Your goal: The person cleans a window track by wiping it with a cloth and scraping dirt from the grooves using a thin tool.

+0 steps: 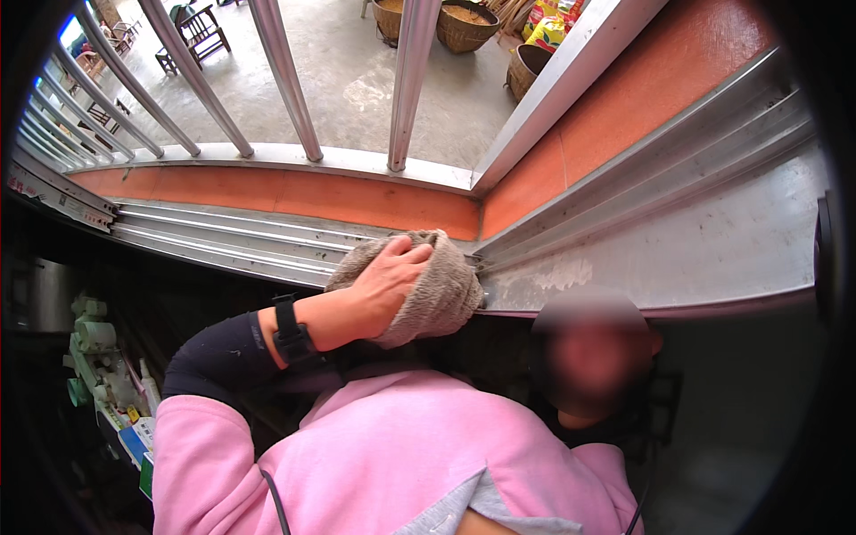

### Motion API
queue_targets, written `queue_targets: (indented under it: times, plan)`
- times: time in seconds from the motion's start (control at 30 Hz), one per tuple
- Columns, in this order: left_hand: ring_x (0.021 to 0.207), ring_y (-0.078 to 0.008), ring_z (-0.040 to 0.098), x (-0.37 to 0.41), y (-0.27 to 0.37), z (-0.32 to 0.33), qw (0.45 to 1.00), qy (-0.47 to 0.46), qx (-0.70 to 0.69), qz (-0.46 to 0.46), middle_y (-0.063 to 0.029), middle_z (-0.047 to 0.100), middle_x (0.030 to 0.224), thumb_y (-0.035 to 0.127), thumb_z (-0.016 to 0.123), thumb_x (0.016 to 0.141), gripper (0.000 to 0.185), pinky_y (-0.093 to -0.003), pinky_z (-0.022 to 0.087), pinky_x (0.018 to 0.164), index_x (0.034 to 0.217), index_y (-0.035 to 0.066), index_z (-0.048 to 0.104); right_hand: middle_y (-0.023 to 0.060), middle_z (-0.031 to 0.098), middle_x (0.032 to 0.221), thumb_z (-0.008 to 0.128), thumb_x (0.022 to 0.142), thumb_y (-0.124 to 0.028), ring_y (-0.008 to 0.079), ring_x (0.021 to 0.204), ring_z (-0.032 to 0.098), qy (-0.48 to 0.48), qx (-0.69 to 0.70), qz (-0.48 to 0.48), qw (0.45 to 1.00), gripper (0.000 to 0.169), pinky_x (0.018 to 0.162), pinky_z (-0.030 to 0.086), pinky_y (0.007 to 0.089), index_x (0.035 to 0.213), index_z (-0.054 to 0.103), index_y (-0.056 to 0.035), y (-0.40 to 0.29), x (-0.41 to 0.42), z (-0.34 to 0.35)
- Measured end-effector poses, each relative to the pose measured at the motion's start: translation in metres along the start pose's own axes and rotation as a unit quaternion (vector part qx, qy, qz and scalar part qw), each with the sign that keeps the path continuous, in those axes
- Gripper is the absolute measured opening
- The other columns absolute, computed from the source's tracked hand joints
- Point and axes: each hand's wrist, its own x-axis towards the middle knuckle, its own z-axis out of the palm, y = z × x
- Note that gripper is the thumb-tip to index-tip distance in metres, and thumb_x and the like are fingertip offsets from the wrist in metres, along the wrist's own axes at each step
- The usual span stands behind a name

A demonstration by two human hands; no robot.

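Observation:
My left hand [391, 284], below a dark sleeve and a black wrist strap, grips a bunched grey-brown cloth [445, 301]. Its fingers are bent into the folds, and the thumb is hidden. The cloth rests at the corner where the ridged metal window track [234, 234] meets the upright metal frame [642, 221]. Dark specks lie on the track, and pale smears mark the frame near the corner. My right hand is out of view; pink clothing fills the bottom of the picture.
Beyond the orange sill [321, 197] stand metal bars [287, 80], with woven baskets [468, 27] and a wooden chair [200, 37] outside. A person's blurred head [592, 354] is at the lower right. Bottles and boxes [137, 435] crowd a shelf at the lower left.

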Motion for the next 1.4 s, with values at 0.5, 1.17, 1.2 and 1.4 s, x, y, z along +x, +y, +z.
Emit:
queue_targets:
  times: [0.5,1.17,1.2,1.4]
  plan:
    - [0.106,-0.0187,0.046,-0.006,-0.007,0.009,0.964,-0.115,0.236,-0.048,-0.0004,0.054,0.100,0.035,0.068,0.062,0.041,-0.0353,0.035,0.080,0.098,0.016,0.062,0.0044,0.058,0.102,0.064,0.083,-0.007,0.0247,0.093,0.052,-0.022,-0.015,0.032,0.999,0.026,0.082,0.044,0.0351,0.107,0.058,-0.0130,-0.002,-0.015,-0.003]
    - [0.120,-0.0250,0.046,0.011,0.022,0.030,0.997,-0.049,-0.059,-0.018,-0.0090,0.055,0.119,0.035,0.052,0.088,0.036,-0.0435,0.030,0.104,0.115,0.011,0.057,0.0135,0.063,0.096,0.059,0.088,-0.009,0.0279,0.086,0.057,0.052,-0.020,-0.045,0.997,0.016,0.075,0.047,0.0361,0.103,0.057,-0.0043,0.002,0.000,0.011]
    - [0.122,-0.0242,0.045,0.012,0.026,0.031,0.997,-0.070,-0.030,-0.032,-0.0087,0.054,0.121,0.036,0.052,0.089,0.038,-0.0432,0.029,0.105,0.118,0.011,0.055,0.0140,0.064,0.092,0.058,0.088,-0.008,0.0285,0.078,0.061,0.029,0.013,-0.055,0.998,0.017,0.067,0.049,0.0358,0.104,0.057,-0.0033,0.006,0.008,0.010]
    - [0.134,-0.0174,0.032,0.003,0.025,0.020,0.977,-0.190,0.044,-0.083,-0.0019,0.040,0.143,0.042,0.045,0.090,0.052,-0.0475,0.014,0.112,0.136,0.017,0.044,0.0128,0.064,0.092,0.059,0.088,-0.009,0.0272,0.078,0.058,0.029,-0.016,-0.030,0.999,0.016,0.068,0.046,0.0352,0.103,0.057,-0.0046,0.002,0.007,0.006]
